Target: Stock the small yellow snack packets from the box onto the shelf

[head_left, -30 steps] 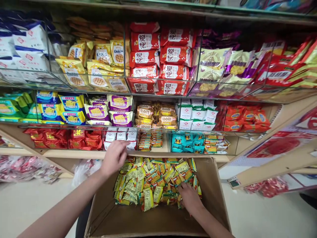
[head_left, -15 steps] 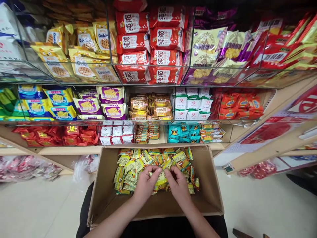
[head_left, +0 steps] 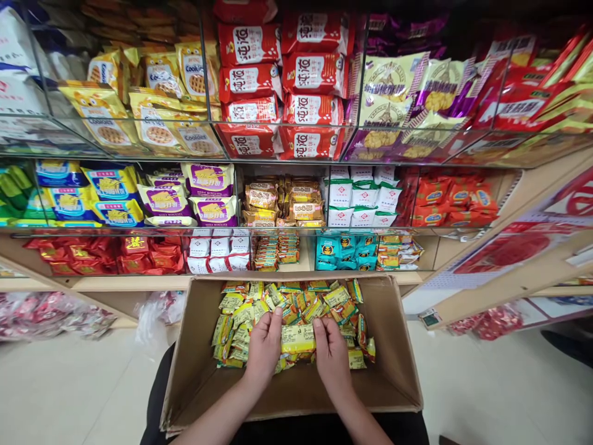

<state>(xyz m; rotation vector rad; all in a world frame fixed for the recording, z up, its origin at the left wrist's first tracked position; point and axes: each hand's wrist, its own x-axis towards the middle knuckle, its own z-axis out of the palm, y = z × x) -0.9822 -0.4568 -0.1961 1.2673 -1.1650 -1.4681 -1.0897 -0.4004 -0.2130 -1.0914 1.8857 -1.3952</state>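
Note:
Between my hands a yellow snack packet (head_left: 298,339) with dark print is stretched level above the box. My left hand (head_left: 265,346) pinches its left end with the thumb on top. At its right end my right hand (head_left: 332,347) grips it between thumb and fingers. Beneath lies a loose heap of yellow, green and orange snack packets (head_left: 241,315) in an open cardboard box (head_left: 380,389). The box rests on my lap, its far edge against the shelf front.
Ahead, glass-fronted shelves carry red biscuit packs (head_left: 315,74), yellow cookie bags (head_left: 102,120), teal packets (head_left: 345,250) and small orange-green packets (head_left: 273,250). A clear plastic bag (head_left: 155,315) hangs low at left. A wooden shelf side (head_left: 463,278) slants at right.
My hands have moved apart, and the packet between them now shows flat and broad. The view has shifted very slightly.

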